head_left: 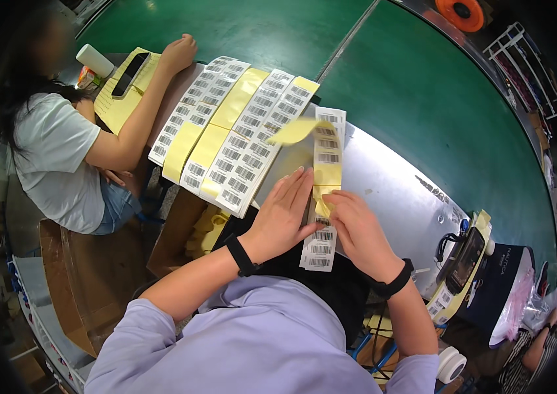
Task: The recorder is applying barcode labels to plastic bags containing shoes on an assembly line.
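A narrow stack of white barcode label strips (320, 253) lies before me, its near end reaching the table's front edge. My left hand (281, 213) rests along the strip's left side, fingers stretched out flat and the thumb tip touching the labels. On the right, my right hand (359, 230) has its thumb and forefinger closed on yellow backing paper (326, 175) over the middle of the strip. A blurred yellow flap (295, 132) curls up to the left from the strip's upper part.
Barcode label sheets (245, 134) with yellow bands lie at left. Beside them sits a person (58, 157) with an arm on the table, near a phone (131, 75). A handheld device (464, 261) and a dark blue bag (496, 282) are at right. A green mat (416, 92) covers the far table.
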{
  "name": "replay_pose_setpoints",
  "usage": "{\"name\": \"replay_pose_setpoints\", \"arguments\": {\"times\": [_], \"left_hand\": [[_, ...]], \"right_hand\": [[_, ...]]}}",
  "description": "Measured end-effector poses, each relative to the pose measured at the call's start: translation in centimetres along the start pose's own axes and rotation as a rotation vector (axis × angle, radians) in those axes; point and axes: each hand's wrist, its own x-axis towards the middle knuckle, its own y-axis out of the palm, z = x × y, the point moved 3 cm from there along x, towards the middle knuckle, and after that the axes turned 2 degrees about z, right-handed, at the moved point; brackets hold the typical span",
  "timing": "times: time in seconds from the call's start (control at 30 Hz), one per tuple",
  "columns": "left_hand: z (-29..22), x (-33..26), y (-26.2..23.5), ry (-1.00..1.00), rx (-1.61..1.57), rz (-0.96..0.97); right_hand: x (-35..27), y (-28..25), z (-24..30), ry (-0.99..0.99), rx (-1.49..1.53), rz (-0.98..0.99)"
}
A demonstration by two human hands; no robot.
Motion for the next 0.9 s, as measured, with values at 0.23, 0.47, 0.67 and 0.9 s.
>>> {"name": "replay_pose_setpoints", "arguments": {"times": [0.23,0.47,0.67,0.9], "left_hand": [[-0.2,0.2,0.0,0.037,0.055,0.032],[-0.2,0.1,0.1,0.003,0.103,0.088],[-0.2,0.0,0.1,-0.010,0.095,0.102],[-0.3,0.1,0.0,-0.017,0.072,0.096]], "right_hand": [[-0.8,-0.2,1.0,0.133,0.138,0.073],[-2.2,0.5,1.7,0.092,0.030,0.144],[-2.8,0.0,2.9,0.123,0.104,0.162],[-3.4,0.7,2.5,0.110,0.104,0.094]]}}
